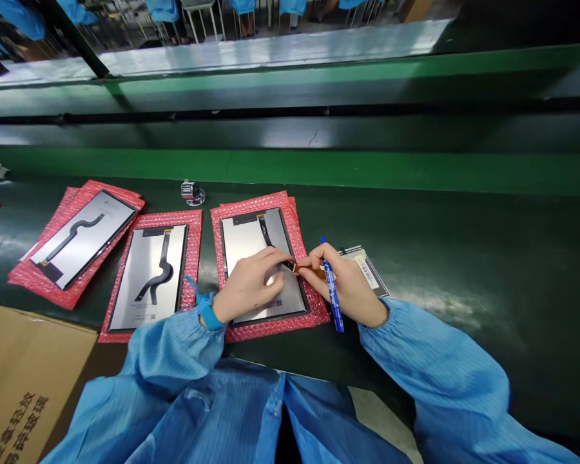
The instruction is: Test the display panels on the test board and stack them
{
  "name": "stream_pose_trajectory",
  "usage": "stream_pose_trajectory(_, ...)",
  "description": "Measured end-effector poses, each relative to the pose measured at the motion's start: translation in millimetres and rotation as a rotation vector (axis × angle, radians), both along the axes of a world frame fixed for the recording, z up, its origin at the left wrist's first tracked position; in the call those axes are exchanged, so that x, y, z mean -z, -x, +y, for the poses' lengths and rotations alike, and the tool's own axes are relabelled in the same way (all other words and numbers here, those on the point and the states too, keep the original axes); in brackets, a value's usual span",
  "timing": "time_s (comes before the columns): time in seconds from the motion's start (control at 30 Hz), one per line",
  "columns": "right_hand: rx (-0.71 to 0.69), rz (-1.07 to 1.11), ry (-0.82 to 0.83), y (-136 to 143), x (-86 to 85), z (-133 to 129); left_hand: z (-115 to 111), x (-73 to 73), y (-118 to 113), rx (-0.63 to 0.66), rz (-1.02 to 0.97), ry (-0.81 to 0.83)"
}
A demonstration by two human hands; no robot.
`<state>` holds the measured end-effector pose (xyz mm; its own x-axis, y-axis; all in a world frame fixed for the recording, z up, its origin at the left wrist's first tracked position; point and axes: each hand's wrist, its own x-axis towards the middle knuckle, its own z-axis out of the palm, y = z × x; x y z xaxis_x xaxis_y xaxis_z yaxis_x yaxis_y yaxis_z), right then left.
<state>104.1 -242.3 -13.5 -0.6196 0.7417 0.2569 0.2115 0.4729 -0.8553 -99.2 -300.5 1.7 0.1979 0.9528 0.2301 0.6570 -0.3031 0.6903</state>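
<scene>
At the worker's (222,412) twelve o'clock, the half-curled left hand (249,283), grip unclear, hides part of the panel (239,245); the right hand (348,283) pinches the cable (265,230), pen (332,287) tucked in. Counter (192,192) at eleven, card (368,273) at one.

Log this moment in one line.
left hand: at ribbon cable | right hand: at cable end, holding blue pen | beneath: panel on red bubble wrap

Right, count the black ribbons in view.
3: one ribbon on the leftmost full screen, one on the middle screen, one, partly covered, on the right screen under the left hand. More may be hidden.
</scene>
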Motion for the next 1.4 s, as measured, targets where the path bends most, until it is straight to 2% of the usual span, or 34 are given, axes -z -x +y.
stream_pose_trajectory(0.1,-0.022,0.005,-0.074,3.4,4.0,-1.8,5.9,11.5,-13.3,-0.059,-0.100,0.044)
stream_pose_trajectory(0.33,-0.020,0.044,-0.114,10.0,13.8,-5.0,8.4,22.1,-5.1,-0.036,-0.299,0.271)
stream_pose_trajectory(0.43,-0.024,0.039,-0.106,12.7,15.8,-7.8,7.7,23.6,-6.6,-0.017,-0.328,0.318)
stream_pose_trajectory(0.5,0.001,0.057,-0.083,12.8,15.6,-8.7,5.7,20.0,-3.2,-0.038,-0.356,0.293)
stream_pose_trajectory(0.57,0.075,0.090,-0.044,10.5,14.3,-7.9,1.1,13.7,8.2,-0.114,-0.400,0.233)
stream_pose_trajectory(0.63,0.167,0.110,-0.006,6.2,12.8,-5.0,-6.7,8.8,27.1,-0.324,-0.351,0.141)
stream_pose_trajectory(0.7,0.229,0.106,0.010,1.2,11.9,-0.9,-16.7,9.2,48.5,-0.594,-0.135,0.078)
stream_pose_trajectory(0.77,0.247,0.093,0.012,-2.7,12.0,2.7,-26.4,16.1,65.4,-0.749,0.099,0.127)
stream_pose_trajectory(0.8,0.245,0.084,0.006,-4.0,12.4,3.9,-30.4,20.9,70.4,-0.742,0.161,0.187)
stream_pose_trajectory(0.87,0.236,0.063,-0.008,-5.3,13.9,4.9,-36.3,29.9,72.7,-0.651,0.164,0.288)
stream_pose_trajectory(0.93,0.223,0.045,-0.012,-5.8,15.7,4.7,-40.4,33.4,68.1,-0.604,0.110,0.254)
stream_pose_trajectory(1.0,0.217,0.038,0.008,-6.6,17.3,4.5,-45.6,29.1,64.4,-0.651,0.052,0.165)
stream_pose_trajectory(1.07,0.224,0.034,0.034,-8.1,18.5,4.9,-55.0,18.5,70.2,-0.732,-0.045,0.122)
stream_pose_trajectory(1.13,0.243,0.025,0.033,-9.8,19.0,5.8,-69.5,6.1,90.1,-0.812,-0.194,0.186)
stream_pose_trajectory(1.23,0.249,0.018,0.010,-11.2,18.4,6.3,-95.6,-5.5,143.0,-0.937,-0.324,0.318)
stream_pose_trajectory(1.33,0.243,0.016,0.028,-10.8,18.5,5.7,-112.1,-2.9,201.3,-1.022,-0.193,0.320)
stream_pose_trajectory(1.4,0.251,0.008,0.036,-10.7,20.6,6.8,-114.4,2.5,229.5,-1.062,-0.122,0.335)
